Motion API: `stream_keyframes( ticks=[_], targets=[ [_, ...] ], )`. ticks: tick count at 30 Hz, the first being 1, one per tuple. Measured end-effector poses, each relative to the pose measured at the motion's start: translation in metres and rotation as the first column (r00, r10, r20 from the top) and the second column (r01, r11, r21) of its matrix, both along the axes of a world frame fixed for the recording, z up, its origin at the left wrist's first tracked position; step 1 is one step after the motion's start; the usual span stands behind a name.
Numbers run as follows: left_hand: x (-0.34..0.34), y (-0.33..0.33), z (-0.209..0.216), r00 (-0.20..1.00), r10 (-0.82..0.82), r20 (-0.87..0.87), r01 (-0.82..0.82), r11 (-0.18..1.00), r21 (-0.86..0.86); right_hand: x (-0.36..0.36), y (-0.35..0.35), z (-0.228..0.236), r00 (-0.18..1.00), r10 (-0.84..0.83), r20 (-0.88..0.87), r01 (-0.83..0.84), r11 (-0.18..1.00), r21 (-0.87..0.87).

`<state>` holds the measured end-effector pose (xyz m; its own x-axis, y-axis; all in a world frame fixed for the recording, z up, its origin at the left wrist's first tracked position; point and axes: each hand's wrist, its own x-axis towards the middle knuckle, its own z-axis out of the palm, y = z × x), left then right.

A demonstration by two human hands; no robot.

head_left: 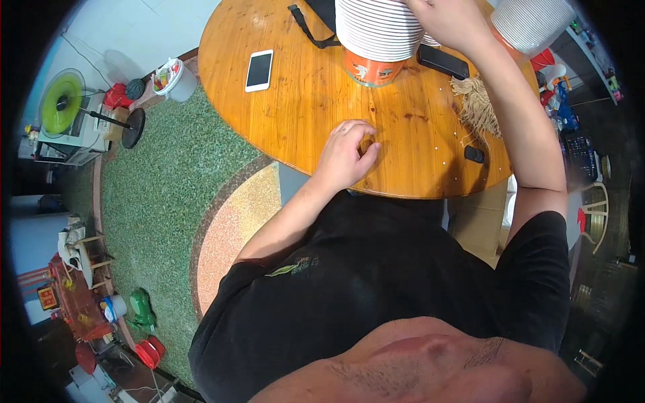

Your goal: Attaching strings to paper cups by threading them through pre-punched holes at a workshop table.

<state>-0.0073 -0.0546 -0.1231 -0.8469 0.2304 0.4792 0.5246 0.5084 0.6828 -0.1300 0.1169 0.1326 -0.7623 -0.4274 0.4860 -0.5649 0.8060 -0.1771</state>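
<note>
A tall stack of nested paper tubs (379, 30) with white rims stands on the wooden table, an orange printed wall showing at its bottom. My right hand (451, 23) reaches to the upper right side of this stack, at the top edge of the view. Its fingers are mostly cut off there, so its grip does not show. My left hand (346, 153) rests near the table's front edge, holding nothing, with the fingers loosely bent and the thumb apart. Right of the stack lie a black phone-like object (443, 62) and a bundle of beige strings (478, 104).
Another stack of white-rimmed tubs (534, 23) stands at the far right. On the round wooden table (289, 134) lie a white phone (259, 70), a black strap (310, 30) and a small black object (474, 155). A white bucket (178, 82) and a green fan (62, 102) stand left.
</note>
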Motion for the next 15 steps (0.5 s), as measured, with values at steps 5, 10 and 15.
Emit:
stream_keyframes(
  ticks=[5, 10, 15],
  targets=[
    [0.002, -0.002, -0.004, 1.000, 0.001, 0.004, -0.001, 1.000, -0.004, 0.002, 0.001, 0.005, 0.997, 0.055, -0.050, -0.052, 0.997, 0.061],
    [0.002, -0.001, -0.004, 1.000, 0.004, 0.015, -0.004, 1.000, -0.012, 0.005, -0.008, 0.005, 0.999, -0.016, 0.049, 0.007, 0.982, 0.187],
    [0.001, -0.001, -0.004, 1.000, 0.013, -0.007, -0.013, 1.000, -0.008, 0.002, -0.013, -0.005, 0.998, -0.035, -0.046, 0.037, 0.998, 0.047]
  ],
)
